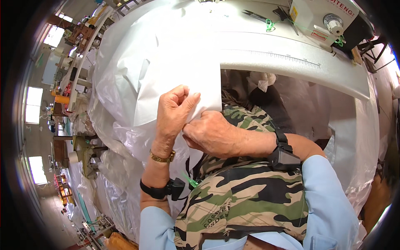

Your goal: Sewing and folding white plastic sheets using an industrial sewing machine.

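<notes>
Left hand (177,109) and right hand (213,132), fingers curled tight, pinch between them the edge of a white fabric sheet (183,58), likely light, pliable and best gripped there.

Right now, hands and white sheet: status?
Left hand, right hand: closed on white sheet, near edge. Sheet reaches onto table. Sewing machine clear of both hands.

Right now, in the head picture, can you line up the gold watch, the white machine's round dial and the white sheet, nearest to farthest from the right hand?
From the right hand:
1. White sheet: right at the hand, spreading ahead.
2. Gold watch: off to the left.
3. Round dial: far ahead, on the right.
</notes>
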The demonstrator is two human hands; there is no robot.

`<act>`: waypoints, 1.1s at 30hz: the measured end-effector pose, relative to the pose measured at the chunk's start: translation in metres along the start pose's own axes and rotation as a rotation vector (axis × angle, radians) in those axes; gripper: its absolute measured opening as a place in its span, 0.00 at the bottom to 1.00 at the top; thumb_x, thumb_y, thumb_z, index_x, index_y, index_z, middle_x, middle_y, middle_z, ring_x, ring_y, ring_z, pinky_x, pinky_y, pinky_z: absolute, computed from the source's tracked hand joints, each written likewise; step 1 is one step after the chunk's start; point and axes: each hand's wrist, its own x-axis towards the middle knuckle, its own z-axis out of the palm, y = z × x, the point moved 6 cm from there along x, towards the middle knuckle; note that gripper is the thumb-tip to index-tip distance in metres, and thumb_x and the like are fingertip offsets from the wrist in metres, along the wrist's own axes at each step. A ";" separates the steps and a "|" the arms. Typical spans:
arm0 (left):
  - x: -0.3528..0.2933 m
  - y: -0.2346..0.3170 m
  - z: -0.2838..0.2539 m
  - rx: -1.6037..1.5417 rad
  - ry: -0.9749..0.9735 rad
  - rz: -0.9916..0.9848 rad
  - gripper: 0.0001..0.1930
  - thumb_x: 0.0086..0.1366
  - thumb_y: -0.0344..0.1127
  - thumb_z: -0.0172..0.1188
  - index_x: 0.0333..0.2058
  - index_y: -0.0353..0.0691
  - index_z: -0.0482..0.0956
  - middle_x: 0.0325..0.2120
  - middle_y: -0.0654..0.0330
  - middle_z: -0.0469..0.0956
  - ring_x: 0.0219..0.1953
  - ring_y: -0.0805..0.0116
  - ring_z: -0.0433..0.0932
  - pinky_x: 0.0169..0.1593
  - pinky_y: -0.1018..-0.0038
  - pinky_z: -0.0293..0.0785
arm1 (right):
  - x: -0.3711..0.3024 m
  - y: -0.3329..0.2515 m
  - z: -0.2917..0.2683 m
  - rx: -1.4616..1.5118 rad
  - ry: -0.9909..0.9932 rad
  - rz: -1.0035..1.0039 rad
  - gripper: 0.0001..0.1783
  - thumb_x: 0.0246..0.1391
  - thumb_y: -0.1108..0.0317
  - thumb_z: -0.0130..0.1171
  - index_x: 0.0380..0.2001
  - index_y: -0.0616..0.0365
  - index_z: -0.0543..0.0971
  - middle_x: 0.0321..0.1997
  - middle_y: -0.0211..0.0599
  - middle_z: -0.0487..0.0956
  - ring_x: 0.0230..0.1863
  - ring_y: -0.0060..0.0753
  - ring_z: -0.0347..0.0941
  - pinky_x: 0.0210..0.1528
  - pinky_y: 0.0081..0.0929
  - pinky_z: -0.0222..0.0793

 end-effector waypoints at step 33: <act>-0.012 -0.041 0.001 1.083 0.113 0.605 0.02 0.60 0.26 0.57 0.32 0.39 0.74 0.19 0.57 0.72 0.24 0.56 0.76 0.28 0.64 0.70 | 0.012 0.114 0.030 -0.221 -0.445 -0.262 0.12 0.50 0.58 0.63 0.29 0.56 0.82 0.29 0.39 0.79 0.40 0.46 0.76 0.49 0.41 0.69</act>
